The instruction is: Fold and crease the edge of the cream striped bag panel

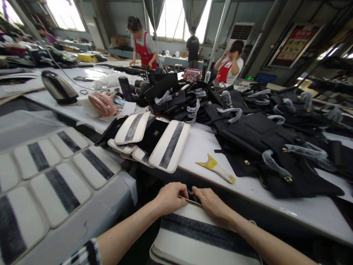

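Observation:
Low in the middle of the head view, my left hand (168,198) and my right hand (210,203) meet at the far edge of a white padded panel with a dark grey stripe (198,235) that lies in front of me. Both hands are closed, pinching a thin dark flat piece (190,197) held against that edge. Just beyond them, a yellow-tipped scraper with a white handle (216,168) lies on the white table (289,206).
More striped white panels lie stacked on the table (154,141) and spread over the left surface (60,173). Black bags with wrapped handles (270,147) pile up on the right. A kettle (58,87) and a pink fan (103,104) sit at the left. Three people stand at the far end.

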`<state>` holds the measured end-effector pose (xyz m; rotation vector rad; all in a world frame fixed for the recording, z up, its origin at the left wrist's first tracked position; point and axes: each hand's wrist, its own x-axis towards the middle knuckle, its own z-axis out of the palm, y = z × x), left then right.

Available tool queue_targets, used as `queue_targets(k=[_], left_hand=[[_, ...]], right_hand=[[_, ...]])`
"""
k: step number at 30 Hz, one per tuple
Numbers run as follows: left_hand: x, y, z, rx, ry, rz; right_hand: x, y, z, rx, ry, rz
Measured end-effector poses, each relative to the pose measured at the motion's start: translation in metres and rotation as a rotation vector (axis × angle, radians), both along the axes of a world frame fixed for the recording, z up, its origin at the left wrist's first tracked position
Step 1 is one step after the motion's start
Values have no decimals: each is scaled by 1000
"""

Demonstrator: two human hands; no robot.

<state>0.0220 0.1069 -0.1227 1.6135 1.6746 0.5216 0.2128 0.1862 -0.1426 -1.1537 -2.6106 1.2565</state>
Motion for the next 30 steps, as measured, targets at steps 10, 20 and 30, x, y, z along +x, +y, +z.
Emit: queue_targets(k=[10,20,30], left_hand=[[-8,-3,-5,96,-67,-98],[-11,-7,-6,157,-129,-102],[-36,-18,-11,90,-405,-28]], right_hand=[[-3,-11,7,133,-147,289],[-15,-6,3,159,-229,384],[-16,-10,13,140,-162,412]])
